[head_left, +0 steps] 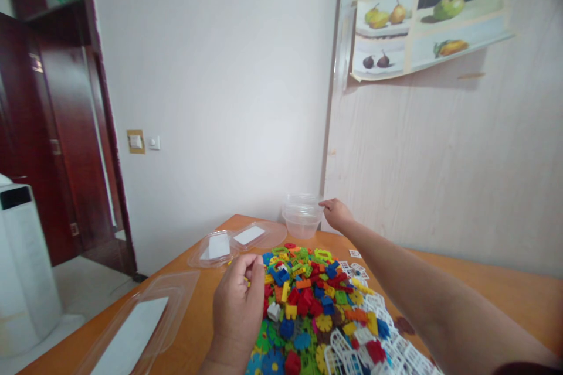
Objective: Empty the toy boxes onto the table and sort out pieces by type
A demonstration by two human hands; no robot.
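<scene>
At the right grip's (336, 215) fingertips: clear tubs (302, 220), stacked on the counter (196, 319), rim touched; pinched or not, cannot tell. Left grip (240, 290) curled, nearer blocks (303, 299); contents hidden. Tubs probably light, thin-walled, slick; walls may buckle. Best hold: stiffer rim.

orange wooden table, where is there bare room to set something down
Bare patches: between the right forearm and pale wood-grained wall; between the left hand and clear plastic lid at lower left. Crowded: the middle, under the heap of multicoloured plastic blocks.
</scene>
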